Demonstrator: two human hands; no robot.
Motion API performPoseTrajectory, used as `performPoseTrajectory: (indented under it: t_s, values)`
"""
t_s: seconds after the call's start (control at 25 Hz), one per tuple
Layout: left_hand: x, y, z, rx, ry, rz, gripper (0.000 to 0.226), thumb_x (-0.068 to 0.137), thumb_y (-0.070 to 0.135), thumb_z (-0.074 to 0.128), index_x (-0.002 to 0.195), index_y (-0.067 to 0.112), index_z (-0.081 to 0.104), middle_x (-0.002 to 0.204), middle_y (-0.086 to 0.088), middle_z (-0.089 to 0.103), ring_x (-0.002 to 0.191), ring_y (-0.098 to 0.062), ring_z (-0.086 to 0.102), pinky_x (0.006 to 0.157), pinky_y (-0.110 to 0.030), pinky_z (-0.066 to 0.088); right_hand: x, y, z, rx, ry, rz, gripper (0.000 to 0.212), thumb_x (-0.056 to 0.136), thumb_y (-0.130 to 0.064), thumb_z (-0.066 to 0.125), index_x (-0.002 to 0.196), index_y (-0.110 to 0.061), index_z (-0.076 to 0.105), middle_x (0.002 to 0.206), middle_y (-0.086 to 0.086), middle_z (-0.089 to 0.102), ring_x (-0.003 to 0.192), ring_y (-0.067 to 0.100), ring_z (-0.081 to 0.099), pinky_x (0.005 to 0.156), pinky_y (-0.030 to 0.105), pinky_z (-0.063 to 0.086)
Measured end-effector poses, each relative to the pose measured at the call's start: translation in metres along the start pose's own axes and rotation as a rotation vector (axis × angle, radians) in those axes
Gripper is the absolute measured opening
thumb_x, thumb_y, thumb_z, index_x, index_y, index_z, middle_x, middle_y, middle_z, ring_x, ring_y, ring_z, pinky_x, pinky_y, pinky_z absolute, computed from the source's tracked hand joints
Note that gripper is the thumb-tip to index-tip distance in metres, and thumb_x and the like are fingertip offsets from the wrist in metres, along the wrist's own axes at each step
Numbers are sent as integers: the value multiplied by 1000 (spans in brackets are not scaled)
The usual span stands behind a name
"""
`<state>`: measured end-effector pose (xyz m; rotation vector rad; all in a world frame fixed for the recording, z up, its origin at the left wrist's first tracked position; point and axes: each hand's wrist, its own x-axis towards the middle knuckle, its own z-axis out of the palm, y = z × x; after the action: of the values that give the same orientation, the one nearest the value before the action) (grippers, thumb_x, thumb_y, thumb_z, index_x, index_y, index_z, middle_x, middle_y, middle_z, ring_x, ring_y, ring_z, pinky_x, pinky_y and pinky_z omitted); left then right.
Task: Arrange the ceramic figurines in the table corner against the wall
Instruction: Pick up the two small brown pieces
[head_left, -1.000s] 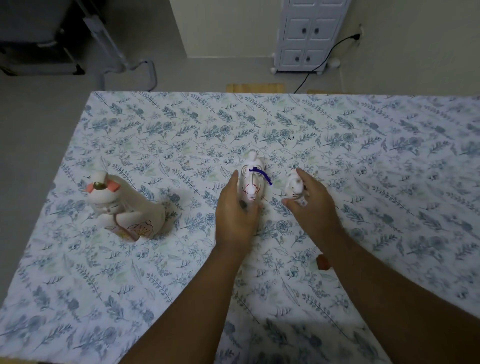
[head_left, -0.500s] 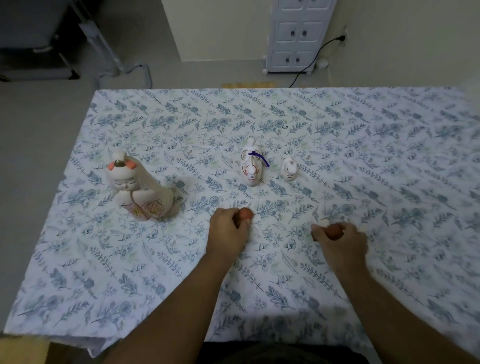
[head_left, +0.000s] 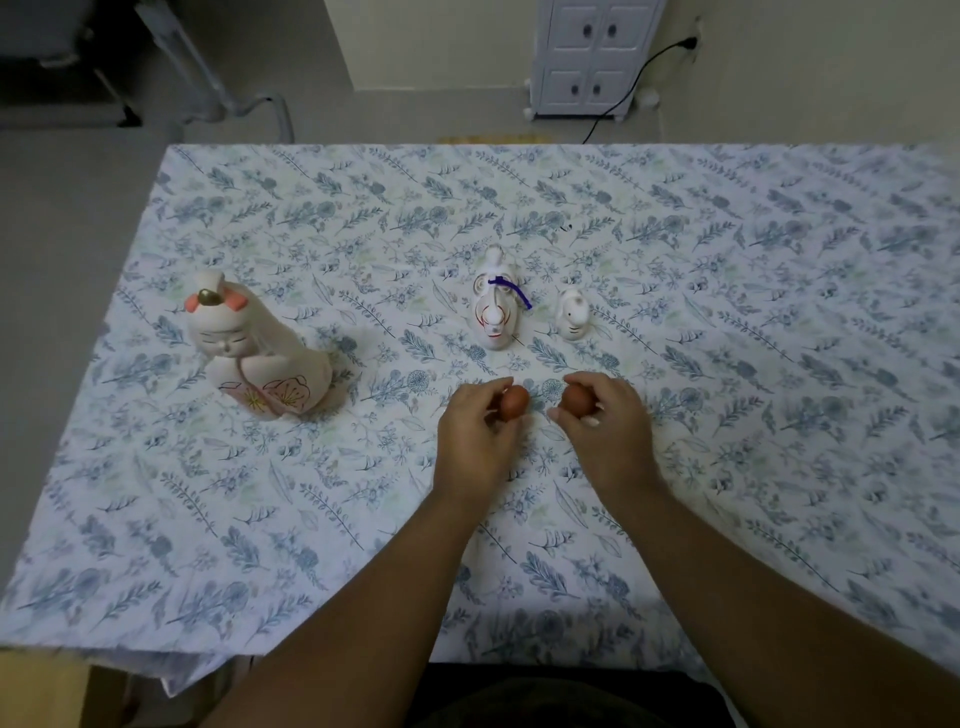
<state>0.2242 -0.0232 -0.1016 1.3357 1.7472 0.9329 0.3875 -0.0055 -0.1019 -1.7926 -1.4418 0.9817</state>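
The left hand has its fingers curled closed around a small reddish-brown figurine, thumb below and forefinger over the top, so that only the rounded far end of the piece shows. The right hand does the same with a second reddish-brown figurine, its fingers wrapped close about it. The two pieces sit near each other, with a narrow gap of cloth between them, at the middle of the counter. Whether they rest on the cloth or are held just above it cannot be told.

Beyond the hands, a white fox figurine with red markings and a purple cord at its neck stands on the cloth, and just to its right stands a smaller white figurine; the two are apart. Well to the left, near the left edge, stands a large doll figurine, pale, with pink hair ornaments and a flower painted on its robe.

The counter is covered with a white tablecloth printed with blue-grey leaves and flowers, hanging over the near edge. Past its far edge lies a grey floor, a cream wall, and a small white cabinet with a black cable running from a wall outlet. A metal frame stands at the far left.
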Motion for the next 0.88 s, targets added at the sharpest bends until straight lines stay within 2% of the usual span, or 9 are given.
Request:
performPoseTrajectory:
  t_s: [0.12, 0.2, 0.28, 0.36, 0.44, 0.56, 0.68, 0.8, 0.88]
  values:
    - [-3, -4, 3, -28, 3, 14, 35, 80, 9, 81, 103, 31, 67, 103, 15, 62, 97, -1, 63, 81, -18, 55, 1, 7, 2, -25, -73, -19, 48, 74, -17, 91, 116, -23, 70, 105, -13, 57, 105, 14, 59, 89, 25, 50]
    - [-4, -7, 4, -46, 2, -3, 35, 81, 9, 82, 101, 32, 64, 103, 18, 66, 98, -3, 65, 82, -23, 56, -1, 13, -1, 15, -146, -20, 54, 74, -12, 90, 123, -22, 68, 110, -18, 58, 108, 11, 62, 90, 19, 50]
    - [-3, -8, 4, -57, -19, -38, 33, 81, 10, 83, 101, 29, 65, 100, 17, 71, 95, -5, 68, 82, -28, 58, 0, 18, -8, 62, -232, -16, 58, 78, -4, 86, 130, -23, 66, 120, -11, 64, 112, 10, 65, 87, 10, 51]
    - [-3, -8, 3, -56, -39, -55, 35, 79, 10, 84, 99, 31, 65, 96, 16, 72, 92, -4, 68, 80, -21, 56, 1, 21, -14, 39, -282, -55, 57, 82, 0, 80, 132, -25, 66, 125, -4, 68, 114, 10, 66, 92, 13, 52]
    - [-1, -8, 3, -50, -60, -55, 35, 77, 9, 86, 99, 29, 68, 95, 14, 72, 91, -5, 67, 80, -18, 54, 2, 22, -16, 40, -266, -40, 51, 83, -1, 80, 125, -28, 69, 120, -4, 72, 110, 9, 68, 95, 24, 56]
    - [3, -9, 2, 0, -94, -53, 29, 77, 13, 87, 100, 25, 73, 98, 10, 72, 93, -6, 66, 81, -16, 52, 2, 22, -14, 69, -199, 5, 36, 80, -5, 84, 101, -33, 72, 103, -10, 73, 94, 4, 71, 86, 26, 60]
    - [2, -9, 3, 9, -99, -83, 28, 77, 15, 87, 100, 24, 74, 97, 8, 74, 91, -8, 67, 79, -15, 52, 0, 24, -11, 69, -190, 21, 30, 80, -6, 84, 87, -31, 68, 96, -3, 74, 88, 11, 73, 83, 35, 63]
    - [-1, -9, 5, 7, -98, -110, 32, 76, 11, 86, 103, 24, 73, 96, 8, 73, 88, -14, 67, 78, -22, 54, -1, 24, -10, 62, -187, 9, 32, 80, -5, 84, 84, -30, 65, 98, 4, 73, 89, 19, 73, 83, 41, 62]
    - [-3, -8, 4, 21, -105, -107, 42, 75, 8, 85, 112, 25, 71, 101, 10, 70, 90, -12, 64, 80, -19, 48, -1, 22, -12, 71, -218, -1, 33, 78, -4, 85, 88, -28, 65, 100, 5, 72, 91, 19, 73, 84, 38, 62]
